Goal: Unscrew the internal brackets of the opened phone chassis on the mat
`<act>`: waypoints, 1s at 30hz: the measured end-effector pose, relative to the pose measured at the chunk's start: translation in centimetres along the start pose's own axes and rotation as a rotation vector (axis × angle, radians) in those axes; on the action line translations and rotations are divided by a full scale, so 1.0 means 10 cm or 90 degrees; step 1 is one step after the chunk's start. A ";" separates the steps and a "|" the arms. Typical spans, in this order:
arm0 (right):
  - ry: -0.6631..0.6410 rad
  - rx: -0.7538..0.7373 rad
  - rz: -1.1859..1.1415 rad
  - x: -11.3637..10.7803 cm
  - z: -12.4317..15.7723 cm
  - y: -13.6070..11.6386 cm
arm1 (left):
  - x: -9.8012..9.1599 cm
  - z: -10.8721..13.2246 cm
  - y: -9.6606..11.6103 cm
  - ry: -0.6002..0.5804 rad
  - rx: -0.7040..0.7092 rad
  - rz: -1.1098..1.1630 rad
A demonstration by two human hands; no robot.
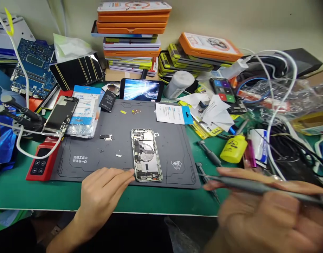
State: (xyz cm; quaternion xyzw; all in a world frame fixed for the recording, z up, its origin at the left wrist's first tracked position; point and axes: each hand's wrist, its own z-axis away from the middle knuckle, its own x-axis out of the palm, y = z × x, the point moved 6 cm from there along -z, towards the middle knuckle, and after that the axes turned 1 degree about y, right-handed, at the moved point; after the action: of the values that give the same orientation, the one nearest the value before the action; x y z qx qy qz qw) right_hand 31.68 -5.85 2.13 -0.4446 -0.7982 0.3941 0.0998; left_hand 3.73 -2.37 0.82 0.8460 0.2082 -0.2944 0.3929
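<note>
An opened phone (153,158) lies on the dark grey work mat (103,119), its circuit boards and round charging coil showing. My left hand (104,193) is closed, fingers pressed together, with the fingertips against the phone's lower left edge. My right hand (266,214), blurred and close to the camera, is closed around a slim grey screwdriver (245,183) whose thin tip points left, off to the phone's right. Left of the phone lie a small circuit part (106,137) and a small silvery piece (118,155).
Beside the mat are more screwdrivers (209,153), a yellow bottle (233,149) and a red device with buttons (42,161). Behind stand a lit phone (141,90), a white jar (178,85) and stacked orange boxes (133,17). Cables and plastic wrap crowd the right side.
</note>
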 end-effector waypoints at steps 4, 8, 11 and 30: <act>-0.205 0.246 -0.293 0.61 0.36 -0.16 | -0.03 0.01 0.00 0.002 -0.028 0.080; -0.289 0.262 -0.363 0.85 0.53 -0.28 | -0.01 0.07 -0.04 -0.020 -0.132 0.242; -0.292 0.221 -0.337 0.86 0.58 -0.30 | 0.03 0.10 -0.05 -0.044 -0.190 0.313; -0.290 0.398 -0.440 0.81 0.73 -0.32 | 0.05 0.10 -0.02 -0.011 -0.143 0.327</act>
State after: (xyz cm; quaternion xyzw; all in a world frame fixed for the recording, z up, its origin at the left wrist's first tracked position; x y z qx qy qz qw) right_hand 21.16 -4.31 -1.97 -0.0070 -0.7443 0.6442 0.1761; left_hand 3.67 -2.95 -0.15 0.8193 0.0146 -0.1676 0.5481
